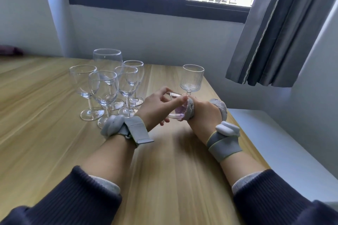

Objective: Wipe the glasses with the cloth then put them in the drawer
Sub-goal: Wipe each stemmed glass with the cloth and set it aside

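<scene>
Daylight from the window is falling across a wooden worktop (54,97). Both hands are working above its right side: the left hand (155,107) is curling round a small glass (175,105), while the right hand (203,113) is gripping the grey cloth (190,110) and pressing it onto the glass. Turning the glass steadily inside the cloth should be reaching every side. Five stemmed glasses (104,86) are standing empty at far left, a ribbed glass (192,78) apart. No drawer is showing.
</scene>
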Demonstrator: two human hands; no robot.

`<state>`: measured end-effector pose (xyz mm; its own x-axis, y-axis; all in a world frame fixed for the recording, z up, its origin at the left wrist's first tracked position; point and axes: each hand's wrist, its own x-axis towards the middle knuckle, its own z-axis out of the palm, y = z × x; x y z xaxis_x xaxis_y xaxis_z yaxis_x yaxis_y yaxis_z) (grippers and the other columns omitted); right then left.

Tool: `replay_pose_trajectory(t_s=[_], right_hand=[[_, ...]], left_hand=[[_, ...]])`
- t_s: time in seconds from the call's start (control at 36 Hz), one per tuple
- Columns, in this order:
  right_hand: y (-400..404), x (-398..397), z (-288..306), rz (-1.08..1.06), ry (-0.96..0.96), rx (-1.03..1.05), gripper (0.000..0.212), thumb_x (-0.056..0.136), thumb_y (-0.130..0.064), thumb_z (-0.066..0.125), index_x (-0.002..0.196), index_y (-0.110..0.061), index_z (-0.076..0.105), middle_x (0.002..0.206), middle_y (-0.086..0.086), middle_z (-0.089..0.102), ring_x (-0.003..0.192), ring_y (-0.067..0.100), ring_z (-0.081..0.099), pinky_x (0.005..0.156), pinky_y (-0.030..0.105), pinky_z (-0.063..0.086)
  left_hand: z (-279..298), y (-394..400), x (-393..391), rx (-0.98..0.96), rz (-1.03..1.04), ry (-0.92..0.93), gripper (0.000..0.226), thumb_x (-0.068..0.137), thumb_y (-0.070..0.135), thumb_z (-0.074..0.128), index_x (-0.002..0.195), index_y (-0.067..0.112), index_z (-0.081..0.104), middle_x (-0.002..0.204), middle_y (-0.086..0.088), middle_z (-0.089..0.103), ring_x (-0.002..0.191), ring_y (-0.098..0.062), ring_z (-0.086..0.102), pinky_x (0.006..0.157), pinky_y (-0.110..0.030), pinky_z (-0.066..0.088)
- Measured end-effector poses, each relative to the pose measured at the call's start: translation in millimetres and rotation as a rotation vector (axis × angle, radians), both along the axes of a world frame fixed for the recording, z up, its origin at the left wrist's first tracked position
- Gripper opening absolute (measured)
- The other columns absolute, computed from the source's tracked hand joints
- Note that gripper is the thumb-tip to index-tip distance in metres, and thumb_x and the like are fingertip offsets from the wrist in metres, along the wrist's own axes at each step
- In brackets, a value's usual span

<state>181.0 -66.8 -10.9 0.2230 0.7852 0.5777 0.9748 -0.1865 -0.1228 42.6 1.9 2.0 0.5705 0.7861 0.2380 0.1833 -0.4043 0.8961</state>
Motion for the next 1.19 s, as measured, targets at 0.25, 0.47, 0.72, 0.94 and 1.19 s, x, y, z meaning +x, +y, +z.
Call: replay_pose_trajectory(t_s=[0.25,0.47,0.72,0.94,1.19], right_hand=[[6.7,-5.5,-4.8,0.011,-0.182,0.204,0.030,0.041,-0.011,0.086,0.055,-0.018,0.060,0.044,-0.001,0.056,0.036,0.024,0.053,0.041,0.015,0.026],[2.4,4.8,-4.3,0.215,-0.124,0.202,0.030,0.055,-0.020,0.086,0.083,-0.023,0.078,0.060,0.002,0.068,0.065,0.029,0.065,0.053,0.027,0.053],[-6.5,24.7,3.1,0.199,0.453,0.255,0.024,0.087,-0.024,0.064,0.110,-0.022,0.072,0.079,0.016,0.070,0.073,0.025,0.064,0.070,0.043,0.054],[4.0,34.9,11.5,-0.008,1.463,0.489,0.026,0.094,-0.043,0.052,0.089,-0.018,0.057,0.094,0.002,0.064,0.093,0.019,0.061,0.089,0.032,0.048],[5.3,30.6,14.6,0.330,1.987,0.431,0.066,0.089,-0.060,0.040,0.121,-0.007,0.062,0.108,0.017,0.068,0.108,0.028,0.062,0.104,0.038,0.044]], left_hand=[[-14.1,6.0,5.9,0.002,0.243,-0.092,0.043,0.092,0.054,0.050,0.101,0.013,0.060,0.083,-0.007,0.066,0.050,-0.017,0.051,0.052,-0.028,0.040],[-15.0,13.1,0.6,-0.177,0.286,-0.130,0.034,0.094,0.051,0.047,0.090,0.018,0.056,0.077,-0.004,0.060,0.049,-0.016,0.045,0.039,-0.019,0.032],[-20.4,20.2,-1.6,-0.211,0.383,-0.144,0.043,0.093,0.050,0.049,0.100,0.008,0.057,0.077,-0.005,0.059,0.048,-0.020,0.045,0.047,-0.026,0.034],[-15.8,20.4,-0.2,-0.317,0.346,-0.221,0.040,0.095,0.050,0.044,0.102,0.013,0.054,0.083,-0.006,0.057,0.048,-0.017,0.042,0.038,-0.018,0.031],[-13.5,14.5,3.3,-0.461,0.341,-0.317,0.044,0.095,0.050,0.045,0.103,0.007,0.052,0.087,-0.013,0.055,0.054,-0.018,0.040,0.042,-0.019,0.033]])
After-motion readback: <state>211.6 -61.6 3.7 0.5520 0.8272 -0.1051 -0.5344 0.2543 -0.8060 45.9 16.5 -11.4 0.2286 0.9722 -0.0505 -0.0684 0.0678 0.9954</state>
